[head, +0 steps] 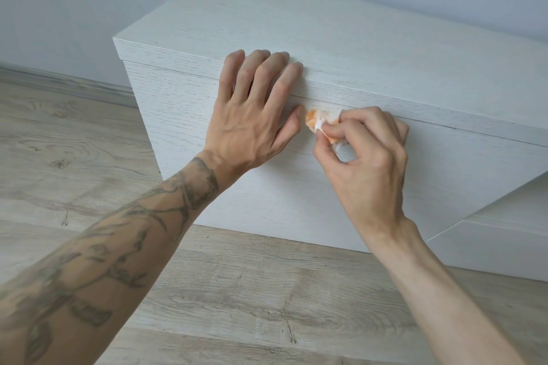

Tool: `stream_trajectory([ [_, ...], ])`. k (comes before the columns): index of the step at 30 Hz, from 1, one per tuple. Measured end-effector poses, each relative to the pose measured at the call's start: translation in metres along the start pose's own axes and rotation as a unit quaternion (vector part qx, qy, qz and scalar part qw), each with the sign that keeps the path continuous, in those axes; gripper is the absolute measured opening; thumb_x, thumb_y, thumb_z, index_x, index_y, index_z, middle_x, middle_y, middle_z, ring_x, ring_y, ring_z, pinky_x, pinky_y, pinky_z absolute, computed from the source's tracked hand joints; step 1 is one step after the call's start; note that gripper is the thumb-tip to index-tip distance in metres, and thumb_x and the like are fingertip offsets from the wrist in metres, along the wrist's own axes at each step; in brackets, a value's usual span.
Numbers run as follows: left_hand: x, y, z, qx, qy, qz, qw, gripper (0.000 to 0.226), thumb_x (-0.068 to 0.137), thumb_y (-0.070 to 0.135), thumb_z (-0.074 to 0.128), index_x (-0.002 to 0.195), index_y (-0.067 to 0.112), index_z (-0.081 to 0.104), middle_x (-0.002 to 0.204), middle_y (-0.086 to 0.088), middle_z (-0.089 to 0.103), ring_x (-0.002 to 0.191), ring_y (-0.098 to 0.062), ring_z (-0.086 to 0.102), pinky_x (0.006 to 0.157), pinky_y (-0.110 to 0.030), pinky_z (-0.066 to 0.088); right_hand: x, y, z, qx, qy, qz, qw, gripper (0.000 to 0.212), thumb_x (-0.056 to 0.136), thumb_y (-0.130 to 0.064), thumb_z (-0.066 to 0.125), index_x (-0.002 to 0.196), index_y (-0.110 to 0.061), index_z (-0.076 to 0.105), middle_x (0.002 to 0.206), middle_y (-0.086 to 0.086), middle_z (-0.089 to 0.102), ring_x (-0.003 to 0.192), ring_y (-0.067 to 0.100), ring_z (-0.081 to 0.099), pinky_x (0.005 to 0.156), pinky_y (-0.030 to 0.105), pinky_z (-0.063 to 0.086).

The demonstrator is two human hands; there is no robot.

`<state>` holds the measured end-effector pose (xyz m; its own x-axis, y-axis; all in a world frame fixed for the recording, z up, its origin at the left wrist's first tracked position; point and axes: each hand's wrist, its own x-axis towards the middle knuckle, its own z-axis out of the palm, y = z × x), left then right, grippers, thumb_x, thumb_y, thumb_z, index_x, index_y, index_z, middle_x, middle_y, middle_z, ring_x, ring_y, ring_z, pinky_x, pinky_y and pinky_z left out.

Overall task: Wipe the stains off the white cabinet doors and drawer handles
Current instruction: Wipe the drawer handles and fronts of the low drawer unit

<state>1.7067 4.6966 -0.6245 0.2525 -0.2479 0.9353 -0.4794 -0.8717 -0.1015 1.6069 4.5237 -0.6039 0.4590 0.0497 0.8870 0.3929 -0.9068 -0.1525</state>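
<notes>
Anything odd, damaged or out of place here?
One thing: a faint orange smear on the white cabinet front, just under the top panel. The wad that the right hand pinches against it is orange-stained too. No damage visible.

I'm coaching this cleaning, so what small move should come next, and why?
Probably a short rub along the seam: the right hand pinches an orange and white wad against the cabinet front right below it, and the left hand lies flat beside, bracing.
</notes>
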Motion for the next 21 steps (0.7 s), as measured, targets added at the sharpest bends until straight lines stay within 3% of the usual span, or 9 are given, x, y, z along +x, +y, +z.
stream_trajectory([
  [11,0.0009,-0.0001,-0.001,0.0,-0.005,0.004,1.0,0.053,0.106,0.043,0.052,0.139,0.003,0.062,0.138,-0.018,0.062,0.129,-0.04,0.055,0.118,-0.054,0.03,0.0093,-0.0036,0.0098,-0.004,-0.028,-0.005,1.0,0.007,0.086,-0.004,0.078,0.086,-0.011,0.076,0.091,0.001,0.068,0.082,0.024,0.066,0.089,0.03,0.036],
  [21,0.0015,0.0009,-0.0039,0.007,-0.01,0.007,1.0,0.053,0.106,0.043,0.049,0.139,0.003,0.063,0.138,-0.018,0.062,0.128,-0.04,0.057,0.117,-0.055,0.033,0.006,-0.0004,0.0072,0.003,-0.03,-0.028,0.999,0.008,0.089,-0.003,0.079,0.093,-0.01,0.08,0.093,0.003,0.07,0.084,0.026,0.065,0.085,0.036,0.039],
])
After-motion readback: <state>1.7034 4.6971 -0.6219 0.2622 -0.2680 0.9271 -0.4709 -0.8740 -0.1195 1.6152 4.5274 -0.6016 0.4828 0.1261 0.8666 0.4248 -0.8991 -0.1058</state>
